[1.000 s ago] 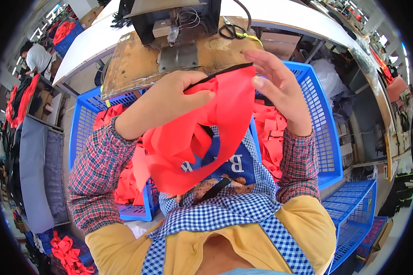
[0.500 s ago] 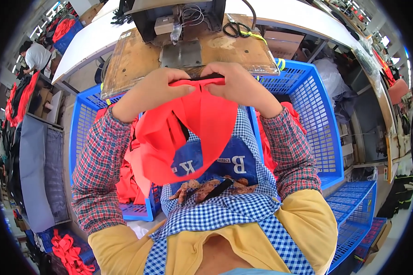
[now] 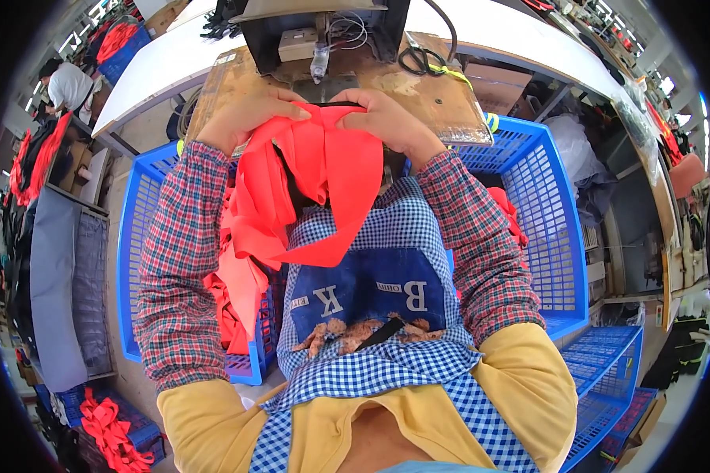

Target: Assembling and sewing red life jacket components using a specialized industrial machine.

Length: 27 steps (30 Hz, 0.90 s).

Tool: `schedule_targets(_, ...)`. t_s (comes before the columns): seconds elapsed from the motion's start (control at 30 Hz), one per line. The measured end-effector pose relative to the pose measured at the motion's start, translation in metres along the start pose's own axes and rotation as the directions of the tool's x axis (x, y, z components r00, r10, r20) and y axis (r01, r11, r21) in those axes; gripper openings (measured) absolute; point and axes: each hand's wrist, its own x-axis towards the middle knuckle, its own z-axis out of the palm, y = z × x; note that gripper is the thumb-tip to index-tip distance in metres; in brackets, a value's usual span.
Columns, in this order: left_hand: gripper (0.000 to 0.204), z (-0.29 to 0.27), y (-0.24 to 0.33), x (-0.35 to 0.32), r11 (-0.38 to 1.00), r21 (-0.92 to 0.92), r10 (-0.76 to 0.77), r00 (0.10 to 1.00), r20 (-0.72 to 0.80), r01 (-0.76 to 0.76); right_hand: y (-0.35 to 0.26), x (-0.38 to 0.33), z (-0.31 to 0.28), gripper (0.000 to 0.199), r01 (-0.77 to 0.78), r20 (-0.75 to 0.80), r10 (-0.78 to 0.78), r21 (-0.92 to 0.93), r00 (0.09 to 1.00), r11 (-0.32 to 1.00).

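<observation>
Both hands hold a bundle of wide red fabric straps by its upper edge, close to the near edge of a worn wooden machine board. My left hand is closed on the left part of the bundle, thumb on top. My right hand pinches its right part, next to a black strip that shows along the far side. Loops of strap hang down over my checked apron. Beyond the hands stands a dark machine housing with wires and a small pale box. The undersides of my fingers are hidden.
Blue plastic crates stand left and right, with red straps inside. Black-handled scissors lie on the board's far right. Brownish scraps rest on my apron. A person is bent over at the far left.
Both hands have moved slightly left in view with the red straps, which now hang further left and higher. More of the apron shows. My left hand has turned lower beside the bundle.
</observation>
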Motion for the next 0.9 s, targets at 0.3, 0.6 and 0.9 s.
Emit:
schedule_targets(0.3, 0.045, -0.014, -0.008, 0.031, 0.998, -0.064, 0.004, 1.0, -0.023, -0.006, 0.026, 0.027, -0.009, 0.033, -0.097, 0.031, 0.092, 0.42, 0.995, 0.902)
schedule_targets(0.6, 0.06, -0.02, -0.015, 0.038, 0.986, -0.168, -0.016, 0.996, -0.088, 0.001, 0.022, 0.034, -0.01, 0.029, -0.072, 0.027, 0.067, 0.474, 0.997, 0.878)
schedule_targets(0.9, 0.032, -0.012, -0.016, 0.033, 0.971, -0.236, 0.028, 0.996, -0.088, -0.049, 0.024, 0.033, -0.007, 0.028, -0.076, -0.005, 0.095, 0.562, 0.995, 0.823)
